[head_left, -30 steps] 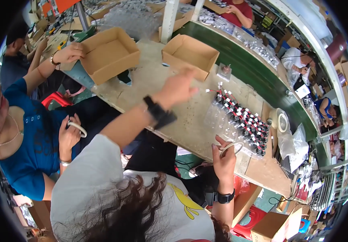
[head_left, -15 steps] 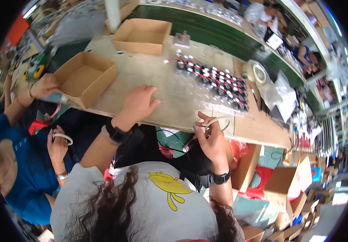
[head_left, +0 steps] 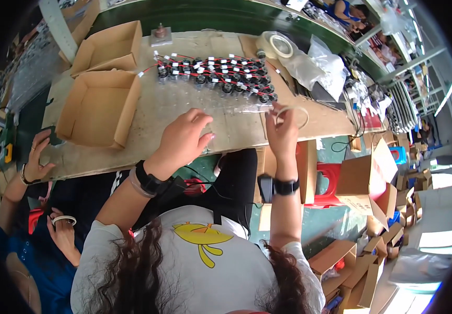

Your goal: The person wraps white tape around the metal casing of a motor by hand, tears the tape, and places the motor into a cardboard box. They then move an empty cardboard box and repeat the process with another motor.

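Observation:
My right hand (head_left: 282, 133) is raised over the table's front edge, its fingers closed on a thin cream ring (head_left: 307, 116) that looks like a narrow roll of tape. Over the cardboard-covered table (head_left: 155, 118), my left hand (head_left: 181, 140) hovers with bent fingers and the thumb apart, holding nothing. Beyond both hands lie several round black parts (head_left: 227, 88) with red wires and white connectors, grouped in rows on clear plastic (head_left: 184, 91).
Two open cardboard boxes, a near one (head_left: 126, 118) and a far one (head_left: 137, 44), stand left. Wide tape rolls (head_left: 281, 46) and plastic bags (head_left: 328, 68) lie at the back right. A co-worker's hand (head_left: 36, 163) is at the left edge; their other hand holds a similar ring (head_left: 64, 219).
The view has swung to the right. My right hand has moved forward with the ring, nearer the black parts. The co-worker's hand has come away from the near box.

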Demonstrator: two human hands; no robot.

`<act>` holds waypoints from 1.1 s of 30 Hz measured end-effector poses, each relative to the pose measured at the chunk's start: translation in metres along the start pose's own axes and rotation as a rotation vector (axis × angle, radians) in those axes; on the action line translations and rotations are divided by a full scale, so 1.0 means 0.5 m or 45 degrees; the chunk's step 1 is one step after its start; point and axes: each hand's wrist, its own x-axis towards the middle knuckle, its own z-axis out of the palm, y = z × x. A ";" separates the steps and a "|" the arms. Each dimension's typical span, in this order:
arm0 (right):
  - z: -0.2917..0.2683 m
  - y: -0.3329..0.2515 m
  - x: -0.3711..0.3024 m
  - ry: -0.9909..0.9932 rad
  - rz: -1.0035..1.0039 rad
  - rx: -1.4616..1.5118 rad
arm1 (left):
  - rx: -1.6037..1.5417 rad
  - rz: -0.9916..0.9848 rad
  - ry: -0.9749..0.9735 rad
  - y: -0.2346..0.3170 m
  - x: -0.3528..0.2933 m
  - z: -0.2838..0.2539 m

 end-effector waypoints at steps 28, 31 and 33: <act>0.002 -0.063 0.040 0.121 -0.165 0.001 | -0.828 -0.286 -0.049 -0.017 -0.035 -0.010; 0.021 -0.090 0.003 -0.294 0.144 0.595 | -1.045 -0.331 -0.096 0.007 -0.013 0.009; 0.045 -0.097 -0.007 -0.300 0.139 0.565 | -1.148 -0.364 -0.123 0.014 -0.005 0.019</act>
